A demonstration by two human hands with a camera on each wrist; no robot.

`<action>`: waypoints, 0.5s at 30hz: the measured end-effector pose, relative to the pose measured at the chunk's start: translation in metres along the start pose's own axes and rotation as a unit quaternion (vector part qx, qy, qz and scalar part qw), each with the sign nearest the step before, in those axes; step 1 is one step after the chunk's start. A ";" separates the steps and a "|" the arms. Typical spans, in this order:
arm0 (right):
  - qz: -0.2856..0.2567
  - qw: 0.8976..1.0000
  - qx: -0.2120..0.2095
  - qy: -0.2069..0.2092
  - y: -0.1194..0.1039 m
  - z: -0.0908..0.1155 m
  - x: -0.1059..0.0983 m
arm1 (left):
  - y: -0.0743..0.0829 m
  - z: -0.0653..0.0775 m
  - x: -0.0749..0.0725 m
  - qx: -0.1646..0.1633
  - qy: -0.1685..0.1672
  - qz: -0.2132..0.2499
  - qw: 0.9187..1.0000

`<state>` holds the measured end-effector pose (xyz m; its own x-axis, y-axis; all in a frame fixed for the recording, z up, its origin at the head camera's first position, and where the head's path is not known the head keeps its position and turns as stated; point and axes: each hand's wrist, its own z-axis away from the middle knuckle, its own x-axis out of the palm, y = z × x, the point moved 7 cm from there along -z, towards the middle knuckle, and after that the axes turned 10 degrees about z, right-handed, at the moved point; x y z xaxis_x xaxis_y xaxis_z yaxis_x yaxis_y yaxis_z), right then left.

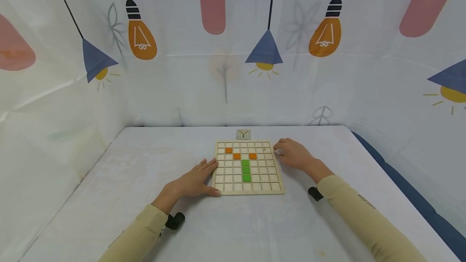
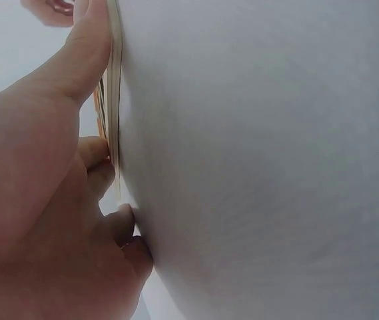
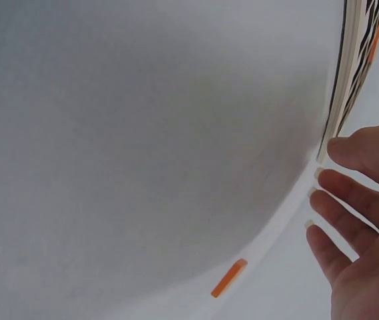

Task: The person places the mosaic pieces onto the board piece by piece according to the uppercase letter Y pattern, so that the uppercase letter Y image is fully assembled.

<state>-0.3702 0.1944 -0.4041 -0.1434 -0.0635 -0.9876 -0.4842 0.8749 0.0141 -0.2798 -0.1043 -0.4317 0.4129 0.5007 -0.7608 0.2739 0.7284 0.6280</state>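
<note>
A square wooden grid board (image 1: 262, 192) lies flat on the white table, holding three orange tiles (image 1: 228, 150) and three green tiles (image 1: 246, 170) in a column. At its left edge rests my left hand (image 1: 193, 179), fingers spread and thumb by the near left corner. My right hand (image 1: 294, 155) is at the far right edge; in the right wrist view its thumb (image 3: 359, 150) touches the board's side and the loosely bent fingers hold nothing. The left wrist view shows the left hand (image 2: 49, 167) along the board's edge (image 2: 114, 73).
A small patterned card (image 1: 243, 134) lies just behind the board. A small orange piece (image 3: 229, 279) shows low in the right wrist view, apart from the fingers. White printed cloth (image 1: 225, 92) hangs behind the table (image 1: 164, 148).
</note>
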 end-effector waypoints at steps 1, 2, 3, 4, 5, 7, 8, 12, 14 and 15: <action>0.002 1.000 0.003 -0.002 0.002 0.000 0.000 | 0.000 0.000 0.000 0.000 0.000 0.000 1.000; 0.004 1.000 0.005 -0.003 0.003 0.001 0.001 | 0.000 0.000 0.000 -0.001 0.000 0.000 1.000; 0.004 1.000 0.008 -0.004 0.005 0.001 0.001 | 0.000 0.000 0.000 -0.001 -0.001 0.000 1.000; 0.005 1.000 0.010 -0.005 0.006 0.002 0.001 | 0.000 0.000 0.000 -0.001 -0.001 0.000 1.000; 0.005 1.000 0.011 -0.006 0.007 0.003 0.001 | 0.000 0.000 0.000 -0.002 -0.001 -0.001 1.000; 0.005 1.000 0.011 -0.007 0.009 0.004 0.001 | 0.000 0.000 0.001 -0.003 -0.001 0.000 1.000; 0.004 1.000 0.010 -0.006 0.010 0.005 0.000 | 0.000 0.000 0.001 -0.004 -0.001 0.000 1.000; 0.001 1.000 0.016 -0.004 0.015 0.007 -0.001 | 0.000 0.000 0.001 -0.004 0.001 0.000 1.000; 0.004 1.000 0.021 -0.005 0.019 0.008 -0.001 | 0.000 0.000 0.001 -0.002 0.001 -0.001 1.000; 0.005 1.000 0.023 -0.006 0.021 0.008 -0.001 | 0.001 0.000 0.001 -0.002 0.001 -0.001 1.000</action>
<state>-0.3731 0.2170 -0.4044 -0.1371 -0.0484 -0.9894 -0.4418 0.8969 0.0173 -0.2793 -0.1036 -0.4317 0.4109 0.4994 -0.7627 0.2714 0.7317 0.6253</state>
